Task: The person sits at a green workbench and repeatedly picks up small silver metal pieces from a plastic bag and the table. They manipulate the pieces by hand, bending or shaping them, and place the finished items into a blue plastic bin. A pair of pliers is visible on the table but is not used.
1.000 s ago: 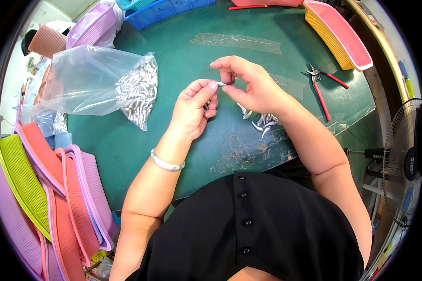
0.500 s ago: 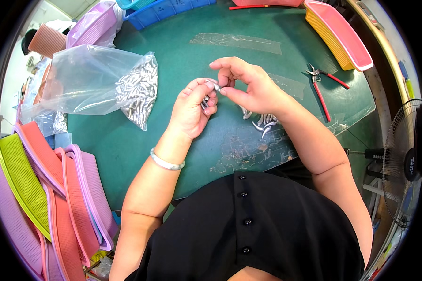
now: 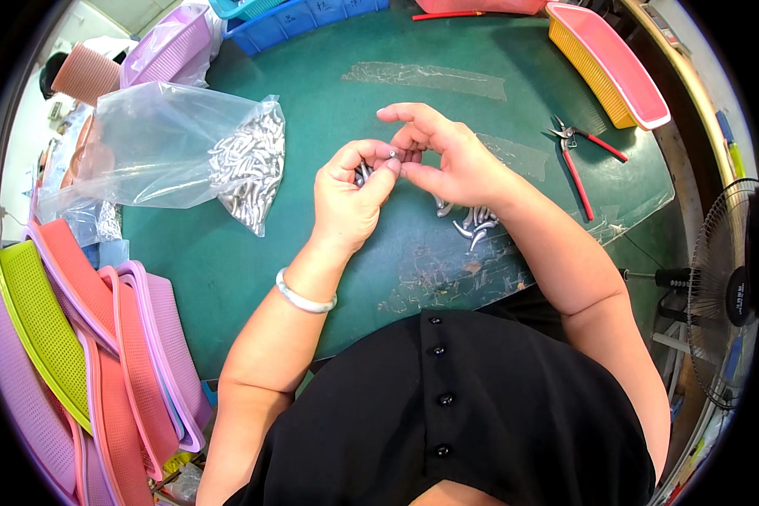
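Note:
Over the middle of the green table, my left hand [image 3: 350,196] is closed round several small curved silver metal pieces [image 3: 363,174], partly hidden by its fingers. A silver tip [image 3: 392,154] shows at its thumb and forefinger. My right hand [image 3: 455,160] meets those fingertips, its thumb and a curled finger pinched together and its forefinger raised. What lies in that pinch is too small to make out. Beneath my right wrist is a loose heap of curved silver pieces [image 3: 479,223]. A clear plastic bag [image 3: 169,143] full of similar silver pieces [image 3: 249,164] lies to the left.
Red-handled cutters [image 3: 575,160] lie open on the green table [image 3: 329,110] at right. Beyond them stands a pink and yellow basket [image 3: 607,63]. A blue crate [image 3: 304,21] is at the back. Stacked plastic baskets [image 3: 101,354] crowd the left, and a fan [image 3: 725,291] stands at right.
My left hand has turned and shifted slightly right, its thumb now pointing up toward the right fingertips. The small piece between the hands is more hidden. My right hand stays nearly in place.

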Motion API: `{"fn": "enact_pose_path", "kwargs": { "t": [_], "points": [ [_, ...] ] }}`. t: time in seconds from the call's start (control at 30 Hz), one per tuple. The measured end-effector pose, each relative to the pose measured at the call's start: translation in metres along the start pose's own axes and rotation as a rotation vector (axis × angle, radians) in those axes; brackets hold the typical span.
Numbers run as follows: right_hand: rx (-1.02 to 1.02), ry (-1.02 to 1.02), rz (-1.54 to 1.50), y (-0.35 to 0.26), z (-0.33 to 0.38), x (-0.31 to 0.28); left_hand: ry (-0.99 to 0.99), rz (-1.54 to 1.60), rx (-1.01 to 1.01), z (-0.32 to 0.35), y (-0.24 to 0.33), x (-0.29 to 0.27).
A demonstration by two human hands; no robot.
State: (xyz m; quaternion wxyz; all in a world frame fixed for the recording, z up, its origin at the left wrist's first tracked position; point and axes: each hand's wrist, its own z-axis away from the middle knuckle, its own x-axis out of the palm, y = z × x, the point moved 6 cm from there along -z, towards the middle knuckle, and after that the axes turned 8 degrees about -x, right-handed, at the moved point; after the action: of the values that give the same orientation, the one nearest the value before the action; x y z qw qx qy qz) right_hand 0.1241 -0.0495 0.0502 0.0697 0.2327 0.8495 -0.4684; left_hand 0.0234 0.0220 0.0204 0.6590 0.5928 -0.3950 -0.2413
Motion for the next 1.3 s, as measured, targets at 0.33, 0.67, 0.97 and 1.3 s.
{"fn": "enact_pose_path", "kwargs": {
  "t": [0.33, 0.67, 0.97, 1.3],
  "points": [
    [-0.022, 0.015, -0.003, 0.000, 0.000, -0.001, -0.044, 0.048, -0.067, -0.001, -0.005, -0.002],
    [0.321, 0.200, -0.432, 0.019, 0.003, -0.010, -0.139, 0.708, -0.449, -0.010, -0.024, -0.008],
    [0.492, 0.291, -0.767, 0.027, 0.007, -0.014, -0.075, 0.633, -0.442, -0.009, -0.019, -0.005],
    [0.158, -0.039, 0.052, 0.000, 0.000, 0.006, -0.140, 0.729, -0.420, -0.011, -0.026, -0.007]
  ]
}}
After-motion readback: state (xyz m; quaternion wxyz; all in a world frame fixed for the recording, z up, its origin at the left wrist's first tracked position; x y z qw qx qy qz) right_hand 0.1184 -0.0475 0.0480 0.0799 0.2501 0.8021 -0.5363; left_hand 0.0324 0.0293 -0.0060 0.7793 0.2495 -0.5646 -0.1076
